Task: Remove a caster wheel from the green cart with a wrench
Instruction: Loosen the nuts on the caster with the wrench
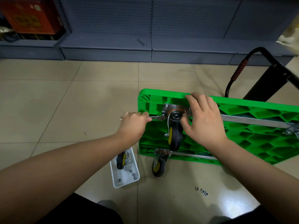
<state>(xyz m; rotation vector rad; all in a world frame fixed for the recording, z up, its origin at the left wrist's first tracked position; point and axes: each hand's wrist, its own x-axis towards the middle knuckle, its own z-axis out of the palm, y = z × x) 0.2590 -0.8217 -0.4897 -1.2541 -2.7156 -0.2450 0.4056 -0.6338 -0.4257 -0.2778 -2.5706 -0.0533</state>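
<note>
Overhead, a green cart (242, 126) is seen lying upside down on a tiled floor (64, 102), its ribbed plastic underside facing up. A caster wheel (174, 136) with a black tyre and yellow hub stands on a steel mounting plate (176, 109) near the cart's far left corner. A small flat wrench (156, 118) is gripped by the left hand (134, 125), its fingers curled round the handle and its head set on a nut at the plate's left edge. The right hand (202, 120) is spread over the plate and the cart's rim, fingers bent, steadying rather than clasping.

The caster is judged rigid and fairly heavy for its size; once freed, it is best held by the steel fork or plate, since the wheel swivels and rolls. The thin wrench may slip off the nut. A removed caster and nuts lie in a white tray (126, 181); three loose nuts (202, 190) sit on the floor.
</note>
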